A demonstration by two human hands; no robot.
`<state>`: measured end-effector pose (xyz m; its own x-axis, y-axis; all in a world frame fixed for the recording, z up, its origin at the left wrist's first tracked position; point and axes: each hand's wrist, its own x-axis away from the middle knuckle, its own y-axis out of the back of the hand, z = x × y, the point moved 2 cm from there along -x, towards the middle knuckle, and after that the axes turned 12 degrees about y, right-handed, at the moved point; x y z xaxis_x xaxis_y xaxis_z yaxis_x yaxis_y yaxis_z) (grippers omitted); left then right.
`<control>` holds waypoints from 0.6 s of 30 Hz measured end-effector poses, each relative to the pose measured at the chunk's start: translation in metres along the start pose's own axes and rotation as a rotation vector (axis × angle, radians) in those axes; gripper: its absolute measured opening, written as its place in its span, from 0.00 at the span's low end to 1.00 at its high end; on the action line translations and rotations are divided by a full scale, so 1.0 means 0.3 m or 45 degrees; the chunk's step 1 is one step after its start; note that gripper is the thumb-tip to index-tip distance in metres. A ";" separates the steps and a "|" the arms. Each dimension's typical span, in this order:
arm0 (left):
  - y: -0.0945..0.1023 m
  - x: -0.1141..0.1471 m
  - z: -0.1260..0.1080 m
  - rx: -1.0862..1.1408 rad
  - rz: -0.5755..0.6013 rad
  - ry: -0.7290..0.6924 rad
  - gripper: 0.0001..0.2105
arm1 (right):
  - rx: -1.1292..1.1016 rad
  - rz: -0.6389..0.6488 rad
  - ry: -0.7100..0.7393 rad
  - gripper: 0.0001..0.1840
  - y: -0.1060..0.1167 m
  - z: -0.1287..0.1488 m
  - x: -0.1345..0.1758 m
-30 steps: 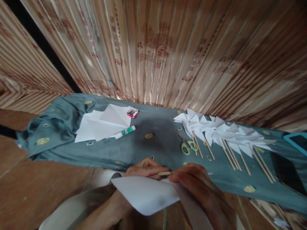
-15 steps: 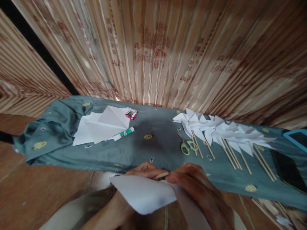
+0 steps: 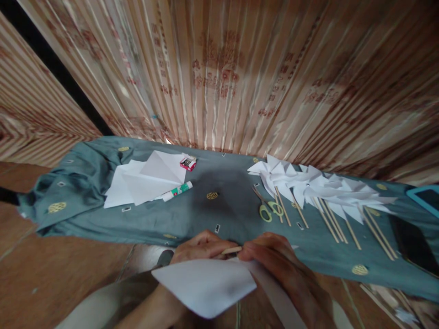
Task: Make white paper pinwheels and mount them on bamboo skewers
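Close to my body, at the front edge of the cloth-covered table, both hands work on one white paper pinwheel and a thin wooden stick. My left hand is closed around the stick, whose short end shows between the two hands. Fingers of my right hand are pinched at that end, against the middle of the paper. A broad curved blade of the paper hangs below my left hand, and another strip runs down under my right. Exactly what the right fingertips press on is hidden.
On the blue-green cloth lie white paper sheets, a small red box and a glue stick. Scissors lie beside several finished pinwheels on sticks. A dark phone and a blue-edged device lie far right.
The paper has tilted and shifted slightly down and left. My left hand has moved a little left, while both hands keep hold around the stick.
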<state>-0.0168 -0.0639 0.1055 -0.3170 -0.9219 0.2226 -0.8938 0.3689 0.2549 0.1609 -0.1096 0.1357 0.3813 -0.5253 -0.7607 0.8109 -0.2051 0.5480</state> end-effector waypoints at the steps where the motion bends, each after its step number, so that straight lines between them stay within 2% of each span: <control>1: 0.000 0.002 0.010 -0.028 0.012 0.017 0.06 | -0.006 -0.015 -0.016 0.30 -0.001 -0.005 0.000; 3: -0.006 0.006 0.032 0.046 0.045 0.072 0.08 | -0.037 -0.089 -0.079 0.29 -0.009 -0.015 -0.001; 6: -0.023 0.013 0.057 0.248 0.039 0.111 0.13 | -0.081 -0.186 -0.216 0.20 -0.028 -0.030 -0.004; 8: -0.027 0.017 0.061 0.297 -0.076 0.024 0.16 | -0.082 -0.216 -0.351 0.15 -0.042 -0.044 -0.003; 13: -0.025 0.004 0.043 -0.044 -0.092 -0.196 0.19 | -0.233 -0.201 -0.834 0.12 -0.084 -0.100 0.004; 18: -0.022 -0.031 0.055 -0.091 -0.110 -0.178 0.17 | -0.419 -0.267 -0.980 0.12 -0.123 -0.151 -0.001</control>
<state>-0.0132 -0.0598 0.0863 -0.2853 -0.9562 0.0653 -0.8965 0.2903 0.3348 0.1511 -0.0643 0.1000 -0.1010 -0.9412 -0.3224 0.9637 -0.1731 0.2033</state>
